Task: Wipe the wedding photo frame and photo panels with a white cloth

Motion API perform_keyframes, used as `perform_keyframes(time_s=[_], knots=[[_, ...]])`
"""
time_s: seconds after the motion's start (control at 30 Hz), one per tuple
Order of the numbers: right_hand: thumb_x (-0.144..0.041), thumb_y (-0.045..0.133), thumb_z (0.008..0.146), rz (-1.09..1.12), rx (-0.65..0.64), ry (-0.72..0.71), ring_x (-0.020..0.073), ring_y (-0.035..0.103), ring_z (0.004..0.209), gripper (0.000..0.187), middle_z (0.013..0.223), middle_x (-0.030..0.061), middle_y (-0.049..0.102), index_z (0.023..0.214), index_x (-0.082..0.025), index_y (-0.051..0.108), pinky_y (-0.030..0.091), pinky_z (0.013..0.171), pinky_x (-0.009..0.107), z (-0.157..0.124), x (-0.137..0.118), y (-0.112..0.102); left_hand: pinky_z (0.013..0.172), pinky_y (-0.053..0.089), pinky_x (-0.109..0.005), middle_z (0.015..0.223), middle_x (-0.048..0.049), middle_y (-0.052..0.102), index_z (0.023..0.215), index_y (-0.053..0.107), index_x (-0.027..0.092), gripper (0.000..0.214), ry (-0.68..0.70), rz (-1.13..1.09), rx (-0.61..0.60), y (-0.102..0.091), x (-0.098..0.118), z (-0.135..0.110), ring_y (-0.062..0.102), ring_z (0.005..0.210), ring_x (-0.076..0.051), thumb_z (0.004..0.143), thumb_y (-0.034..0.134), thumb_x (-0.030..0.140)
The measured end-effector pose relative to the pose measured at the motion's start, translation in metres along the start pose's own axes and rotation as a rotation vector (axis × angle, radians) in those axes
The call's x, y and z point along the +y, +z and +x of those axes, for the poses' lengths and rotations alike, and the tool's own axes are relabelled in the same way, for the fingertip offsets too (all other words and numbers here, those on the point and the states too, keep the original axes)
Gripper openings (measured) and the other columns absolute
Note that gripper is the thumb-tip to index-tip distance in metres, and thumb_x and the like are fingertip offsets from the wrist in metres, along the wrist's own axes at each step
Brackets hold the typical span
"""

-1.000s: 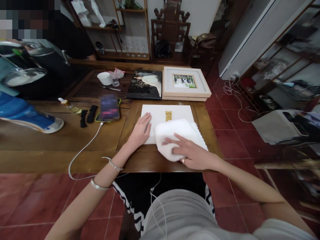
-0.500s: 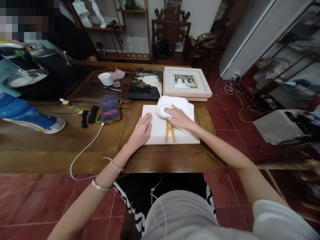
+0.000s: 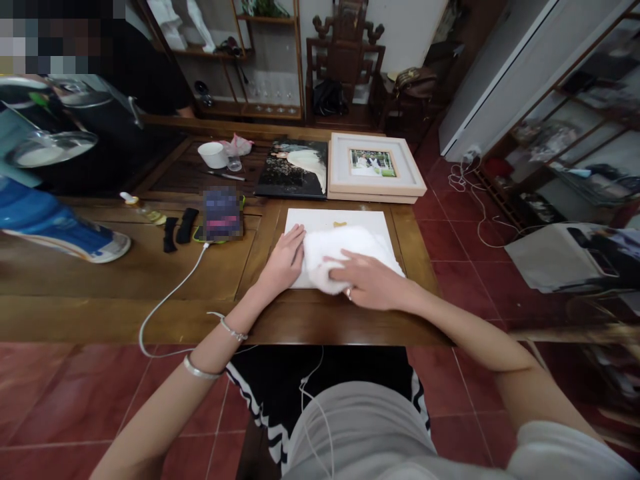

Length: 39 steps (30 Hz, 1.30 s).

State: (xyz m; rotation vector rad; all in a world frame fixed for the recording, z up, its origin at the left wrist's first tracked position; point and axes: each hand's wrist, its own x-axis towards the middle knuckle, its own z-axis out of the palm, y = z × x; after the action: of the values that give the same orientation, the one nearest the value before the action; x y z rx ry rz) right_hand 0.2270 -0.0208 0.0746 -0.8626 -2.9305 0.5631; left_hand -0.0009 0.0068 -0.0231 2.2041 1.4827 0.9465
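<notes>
A white board [image 3: 302, 217] lies flat near the table's front edge. Most of its gold letter-like mark [image 3: 340, 224] is hidden; only the top shows. My left hand [image 3: 286, 257] rests with stretched fingers along the board's left edge, holding nothing. Bunched under my right hand [image 3: 373, 281] is a white towel [image 3: 350, 240], which covers the board's lower and middle part. The fingers of that hand press into the towel's near side, and some are buried in its folds.
Behind the board lie a dark wedding photo panel [image 3: 295, 167] and a light wooden picture frame [image 3: 345, 185]. To the left are a phone [image 3: 223, 213] on a white cable, two black strips, a dropper bottle [image 3: 143, 208] and a blue bottle [image 3: 55, 223]. A person in black stands at the far left.
My right hand has pulled the towel from the board's far part toward its near edge, covering the lower part of the gold mark. My left hand has stayed in place.
</notes>
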Motion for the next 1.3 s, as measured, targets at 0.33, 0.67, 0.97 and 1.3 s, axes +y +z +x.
perform_keyframes(time_s=[0.33,0.67,0.97,1.3], knots=[[-0.006,0.046,0.081,-0.224,0.157,0.242,0.0410,0.023,0.142,0.044,0.146,0.0250,0.042,0.125,-0.007,0.052,0.016,0.110,0.068,0.075,0.021,0.014,0.120,0.019,-0.043,0.155,-0.0116,0.032,0.148,0.034,0.015,0.062,0.000,-0.133,0.072,-0.009,0.013,-0.003,0.024,0.145,-0.022,0.101,0.016,0.051],[-0.011,0.051,0.078,-0.109,-0.122,-0.253,0.0271,0.048,0.130,0.032,0.129,0.0136,0.060,0.107,-0.018,0.063,0.028,0.113,0.050,0.005,-0.022,0.000,0.119,0.020,-0.045,0.155,-0.0130,0.031,0.148,0.033,0.012,0.065,-0.082,-0.156,0.050,-0.008,0.014,-0.002,0.026,0.145,-0.025,0.100,0.018,0.053],[-0.012,0.041,0.075,-0.101,0.087,0.237,0.0293,0.060,0.088,0.024,0.083,0.0081,0.066,0.090,-0.020,0.058,0.041,0.074,0.036,0.041,0.036,-0.019,0.116,0.026,-0.053,0.146,-0.0169,0.045,0.133,0.053,0.012,0.044,-0.022,0.015,-0.040,-0.002,0.007,0.000,0.036,0.140,-0.029,0.095,0.039,0.029],[-0.018,0.039,0.076,0.157,0.218,0.109,0.0278,0.057,0.093,0.034,0.106,0.0094,0.068,0.102,-0.016,0.062,0.038,0.081,0.034,0.139,0.057,-0.012,0.116,0.026,-0.053,0.144,-0.0168,0.049,0.133,0.054,0.010,0.045,-0.016,0.033,-0.017,-0.003,0.008,0.000,0.040,0.137,-0.029,0.093,0.040,0.026]])
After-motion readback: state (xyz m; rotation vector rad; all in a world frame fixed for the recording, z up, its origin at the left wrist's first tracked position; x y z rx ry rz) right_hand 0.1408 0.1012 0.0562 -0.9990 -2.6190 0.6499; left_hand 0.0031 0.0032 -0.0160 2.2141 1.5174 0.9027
